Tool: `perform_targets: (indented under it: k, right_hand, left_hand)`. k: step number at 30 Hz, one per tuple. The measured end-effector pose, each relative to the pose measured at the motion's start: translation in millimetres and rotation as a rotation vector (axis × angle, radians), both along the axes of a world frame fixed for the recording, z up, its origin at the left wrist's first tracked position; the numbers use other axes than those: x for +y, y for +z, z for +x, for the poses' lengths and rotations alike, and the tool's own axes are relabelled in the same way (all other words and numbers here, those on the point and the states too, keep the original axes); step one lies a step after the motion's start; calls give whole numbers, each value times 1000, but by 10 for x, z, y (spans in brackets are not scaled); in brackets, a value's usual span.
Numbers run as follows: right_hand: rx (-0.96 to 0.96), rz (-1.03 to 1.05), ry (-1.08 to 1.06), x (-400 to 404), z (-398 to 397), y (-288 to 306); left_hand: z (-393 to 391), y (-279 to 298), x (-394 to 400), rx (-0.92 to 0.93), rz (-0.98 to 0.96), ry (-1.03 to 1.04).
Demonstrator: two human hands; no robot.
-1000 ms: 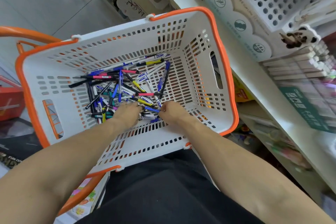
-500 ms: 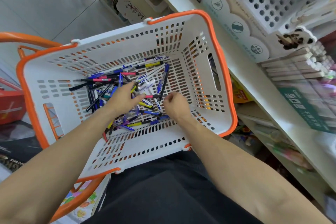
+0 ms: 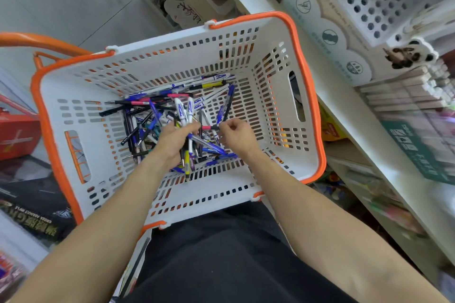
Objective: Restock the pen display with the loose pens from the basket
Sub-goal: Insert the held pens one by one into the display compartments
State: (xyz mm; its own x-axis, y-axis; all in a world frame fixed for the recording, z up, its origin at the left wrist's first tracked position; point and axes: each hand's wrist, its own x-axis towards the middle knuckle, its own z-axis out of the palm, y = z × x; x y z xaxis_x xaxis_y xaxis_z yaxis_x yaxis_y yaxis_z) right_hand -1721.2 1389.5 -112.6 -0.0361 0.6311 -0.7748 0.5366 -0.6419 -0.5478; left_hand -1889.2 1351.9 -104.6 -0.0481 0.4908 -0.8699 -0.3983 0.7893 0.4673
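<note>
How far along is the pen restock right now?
Early stage. Nothing visibly restocked: the holes in the white pen display that show look empty. In hand: the left hand grips a bundle of pens, and the right hand pinches a pink-and-black pen. Left: most loose pens still lie in the basket.

White basket (image 3: 278, 39) with orange rim, holding loose pens (image 3: 157, 106) heaped on its slotted floor, mostly left of centre.
</note>
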Motion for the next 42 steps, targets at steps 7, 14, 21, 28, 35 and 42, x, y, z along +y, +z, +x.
perform_targets:
  k: [7, 14, 21, 28, 35, 42]
  right_hand:
    - [58, -140, 361, -118, -80, 94]
    - [252, -310, 264, 32, -80, 201]
    - [58, -136, 453, -87, -167, 316]
    - [137, -118, 189, 35, -102, 367]
    - [73, 212, 328, 64, -214, 406]
    - [-16, 165, 633, -253, -259, 294]
  left_hand:
    - [361, -99, -302, 247, -9, -360]
    - [263, -88, -59, 172, -157, 143]
    - [374, -33, -51, 148, -133, 131]
    - [479, -99, -453, 38, -1, -345]
    - [356, 6, -252, -60, 85, -233]
    - [529, -75, -522, 120, -94, -348]
